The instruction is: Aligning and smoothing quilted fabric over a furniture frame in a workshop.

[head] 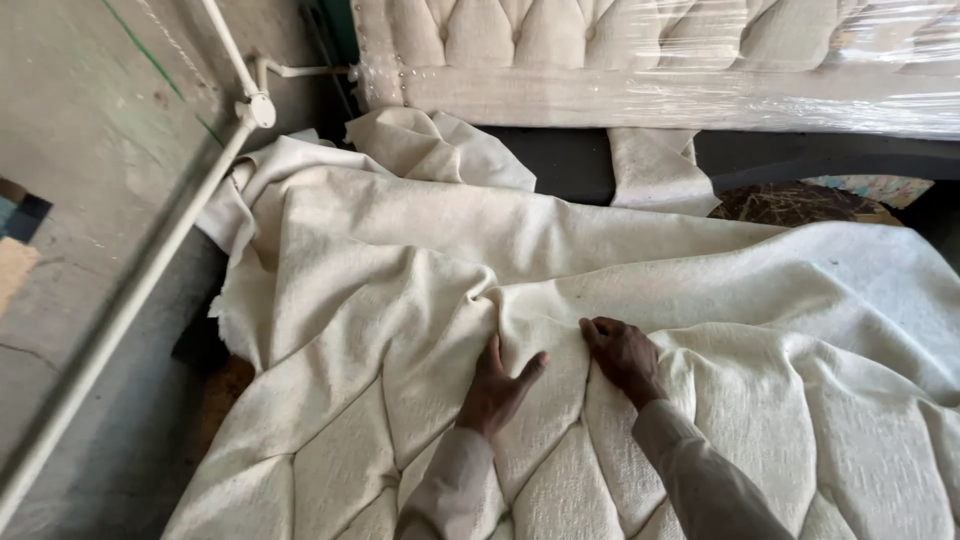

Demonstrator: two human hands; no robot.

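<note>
Across the whole lower part of the view spreads a cream quilted fabric cover (400, 300), stitched into diamond panels near the person and rumpled into long folds farther off, its far edge bunched toward a pale tufted headboard (620, 40) wrapped in clear plastic. Along the left side a white pipe (140, 280) runs slantwise down a grey concrete wall (90, 130). A raised fold (530, 300) in the cover lies just ahead of both hands, its long axis running roughly from the near left up toward the far right.

The left hand (495, 385) rests flat on the quilting, fingers spread and thumb out to the right, gripping nothing; the fold sits just beyond its fingertips. The right hand (625, 355) lies slightly farther forward and closer to the fold, its fingers curled down into the cloth at the crease, seemingly pinching or pressing it, though whether cloth is truly gripped is hard to tell. The two hands are near each other, not touching.
</note>
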